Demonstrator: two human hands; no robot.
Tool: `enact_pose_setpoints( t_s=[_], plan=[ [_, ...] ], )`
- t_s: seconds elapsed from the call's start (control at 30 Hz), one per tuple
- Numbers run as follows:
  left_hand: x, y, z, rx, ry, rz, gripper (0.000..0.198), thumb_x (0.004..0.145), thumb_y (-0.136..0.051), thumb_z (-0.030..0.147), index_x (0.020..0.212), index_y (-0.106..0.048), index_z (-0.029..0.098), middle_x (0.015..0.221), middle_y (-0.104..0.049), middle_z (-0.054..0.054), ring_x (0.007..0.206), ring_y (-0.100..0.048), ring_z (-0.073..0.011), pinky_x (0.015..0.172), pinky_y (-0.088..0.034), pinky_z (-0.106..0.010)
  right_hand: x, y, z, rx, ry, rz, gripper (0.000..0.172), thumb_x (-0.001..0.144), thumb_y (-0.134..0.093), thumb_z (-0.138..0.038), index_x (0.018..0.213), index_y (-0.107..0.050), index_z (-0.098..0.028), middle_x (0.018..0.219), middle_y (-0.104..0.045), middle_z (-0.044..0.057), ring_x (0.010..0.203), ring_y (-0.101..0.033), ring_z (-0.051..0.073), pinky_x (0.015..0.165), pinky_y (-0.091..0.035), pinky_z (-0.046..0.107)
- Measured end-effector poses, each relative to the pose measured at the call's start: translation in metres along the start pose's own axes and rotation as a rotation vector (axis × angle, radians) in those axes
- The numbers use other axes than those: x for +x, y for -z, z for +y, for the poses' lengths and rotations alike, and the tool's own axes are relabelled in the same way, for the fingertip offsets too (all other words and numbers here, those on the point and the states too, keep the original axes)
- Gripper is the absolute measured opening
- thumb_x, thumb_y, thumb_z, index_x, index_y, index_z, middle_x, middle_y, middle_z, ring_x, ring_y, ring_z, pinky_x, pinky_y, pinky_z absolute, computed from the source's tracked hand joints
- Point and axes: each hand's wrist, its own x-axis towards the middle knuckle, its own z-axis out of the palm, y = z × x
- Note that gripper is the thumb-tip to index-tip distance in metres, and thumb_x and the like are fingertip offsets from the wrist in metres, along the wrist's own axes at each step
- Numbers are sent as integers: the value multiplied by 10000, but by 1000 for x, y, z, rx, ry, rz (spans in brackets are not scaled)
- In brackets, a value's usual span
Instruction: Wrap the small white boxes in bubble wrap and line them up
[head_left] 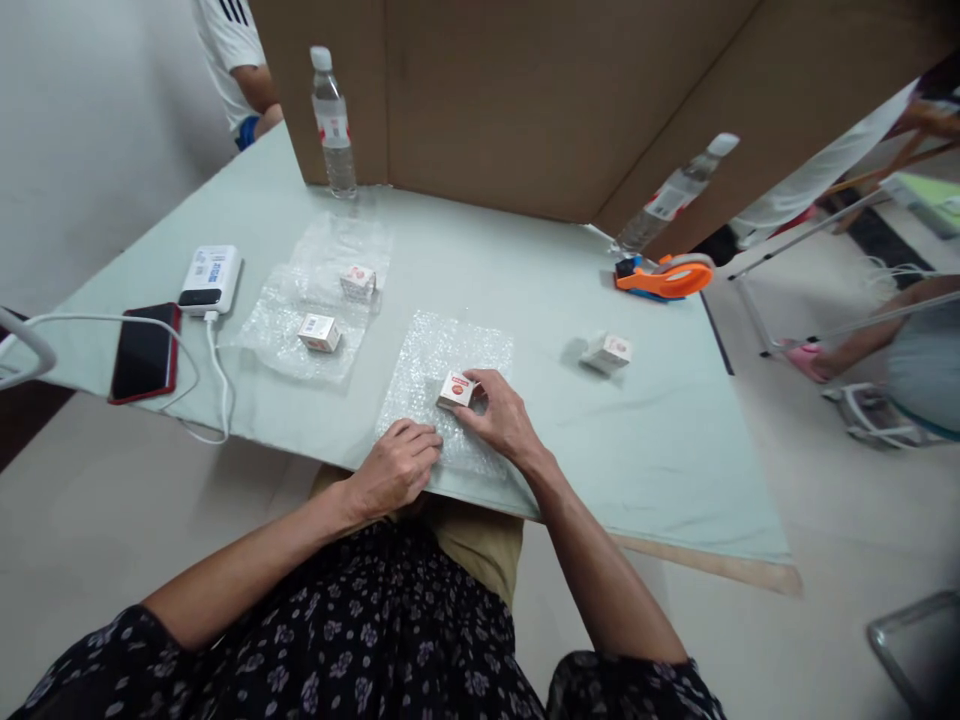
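Note:
A sheet of bubble wrap [442, 360] lies on the pale green table [525, 280] in front of me. A small white box with a red label [456, 389] sits on it. My right hand [501, 412] holds that box with its fingers curled round the near side. My left hand [397, 466] rests on the near edge of the bubble wrap, fingers bent and pinching the sheet.
Two more small boxes [320, 332] [358, 282] lie on bubble wrap sheets at left, another box [609, 351] at right. An orange tape dispenser [664, 276], two water bottles [333, 122] [675, 192], a power bank [211, 279] and a phone [145, 351] are on the table. Cardboard screens stand behind; other people sit beyond.

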Motion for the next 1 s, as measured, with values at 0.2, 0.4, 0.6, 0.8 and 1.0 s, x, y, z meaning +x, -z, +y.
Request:
enact_pose_setpoints(
  t_s=[0.2, 0.4, 0.6, 0.8, 1.0],
  plan=[
    [-1, 4, 2, -52, 23, 21, 157, 864, -544, 103, 990, -624, 148, 1093, -707, -89, 1121, -613, -236, 977, -457, -404, 4, -4, 3, 14, 1, -40, 410, 747, -691, -220, 1140, -576, -221, 1145, -648, 92, 899, -647, 220, 835, -529, 405],
    [0, 4, 4, -4, 47, 8, 99, 887, -545, 125, 928, -631, 150, 1062, -686, -94, 1051, -609, -239, 932, -477, -400, 5, -1, 3, 39, -3, -57, 403, 753, -718, -232, 1132, -581, -226, 1136, -652, 83, 868, -649, 209, 820, -543, 402],
    [1, 10, 3, -34, 53, 73, 102, 859, -562, 104, 896, -640, 158, 1068, -686, -98, 1061, -602, -241, 941, -485, -409, 6, -4, 6, 74, 12, -77, 406, 778, -707, -238, 1164, -581, -221, 1152, -637, 88, 917, -648, 215, 831, -556, 398],
    [28, 29, -2, -63, 190, 181, 91, 857, -558, 122, 871, -637, 164, 1096, -684, -110, 1033, -622, -239, 913, -507, -415, 8, 13, 7, 150, -10, -189, 454, 833, -666, -345, 1257, -561, -221, 1237, -617, 114, 977, -655, 239, 876, -538, 443],
    [75, 42, -24, -126, 359, 118, 85, 829, -552, 143, 818, -626, 184, 1035, -707, -79, 1010, -644, -232, 912, -501, -412, 4, 50, -8, 261, -81, -132, 371, 913, -551, -505, 1162, -627, -241, 1192, -652, 89, 1046, -652, 242, 900, -519, 426]
  ],
)
